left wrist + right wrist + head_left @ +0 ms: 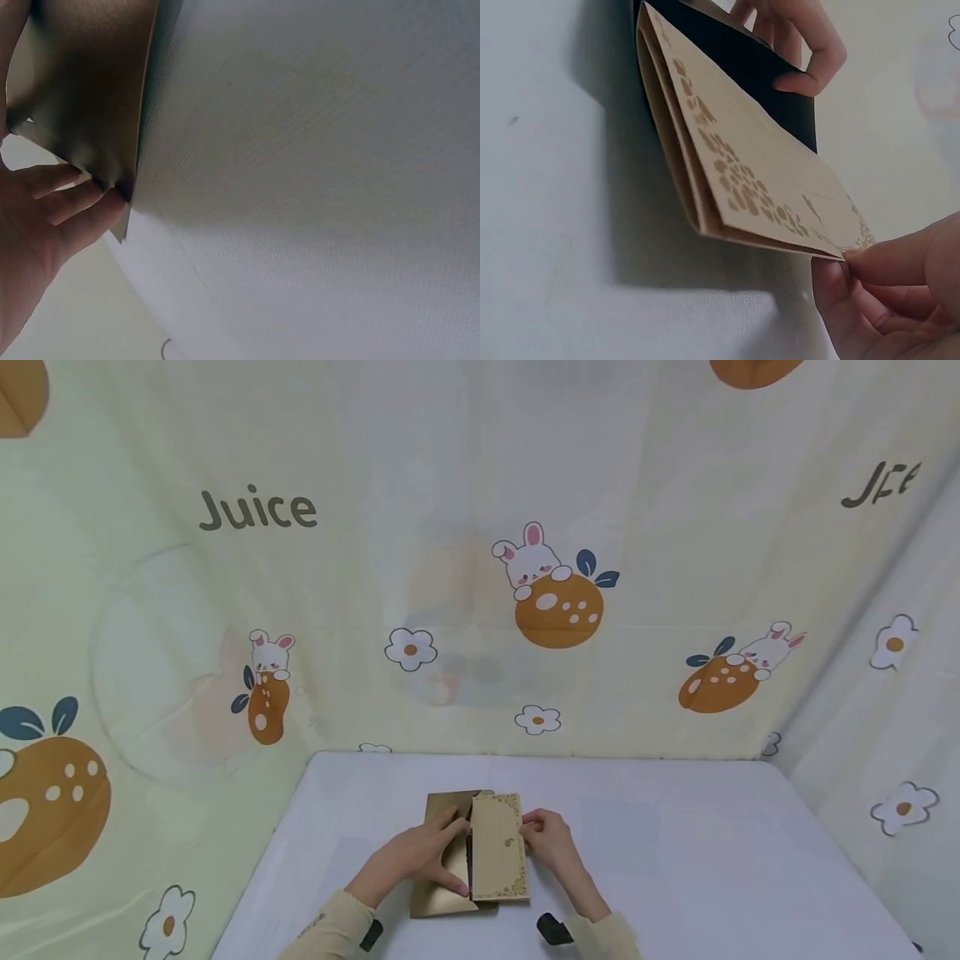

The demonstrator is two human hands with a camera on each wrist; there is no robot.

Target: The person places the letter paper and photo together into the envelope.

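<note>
A cream folded card [497,852] with brown floral corners lies over the right part of a gold envelope [441,906] on the table. My left hand [420,852] spreads across the envelope and grips it, the thumb near the card's lower left edge. In the left wrist view, that hand's fingertips [112,206] sit at the edge of the gold surface. At the card's right edge, my right hand [551,841] pinches it between thumb and fingers. The right wrist view shows the card's layered folds slightly parted and the envelope's dark inside [735,64] behind it.
The white table [675,860] extends to both sides of the hands. A printed curtain [465,460] with rabbits, fruit and flowers hangs behind it and along the sides. Black straps [555,930] show near both wrists.
</note>
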